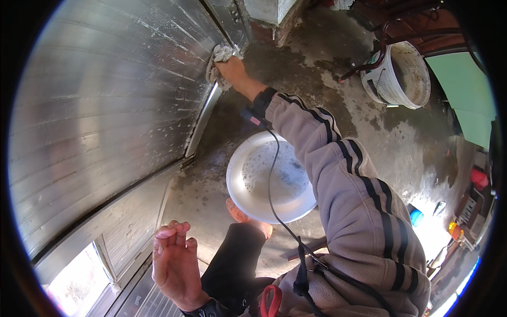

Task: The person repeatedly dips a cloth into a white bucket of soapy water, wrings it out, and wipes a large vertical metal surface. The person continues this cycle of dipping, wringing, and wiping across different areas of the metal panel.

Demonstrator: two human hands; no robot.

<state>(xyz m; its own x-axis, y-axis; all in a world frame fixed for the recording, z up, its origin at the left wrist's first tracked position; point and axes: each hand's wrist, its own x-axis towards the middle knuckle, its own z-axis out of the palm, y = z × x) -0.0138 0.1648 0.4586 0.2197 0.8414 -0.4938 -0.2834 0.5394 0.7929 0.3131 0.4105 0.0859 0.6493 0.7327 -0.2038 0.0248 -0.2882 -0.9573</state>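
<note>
My right hand (234,72) grips a wet grey cloth (222,53) and presses it to the edge of a metal door panel (111,91). Suds and water streaks cover the panel's ribbed surface. Raised at the lower left, my left hand (176,265) holds nothing; its palm faces up and its fingers are slightly curled. Between my right arm and my foot stands a white basin (237,186) of soapy water, on the wet concrete floor (210,158). The arm hides the basin's right side.
A dirty white bucket (380,83) lies tilted by a dark red metal frame (382,59) at the upper right. Beside it is a light green panel (461,91). A black cable (273,170) hangs across the basin from my right wrist. My foot (237,212) touches the basin's near side.
</note>
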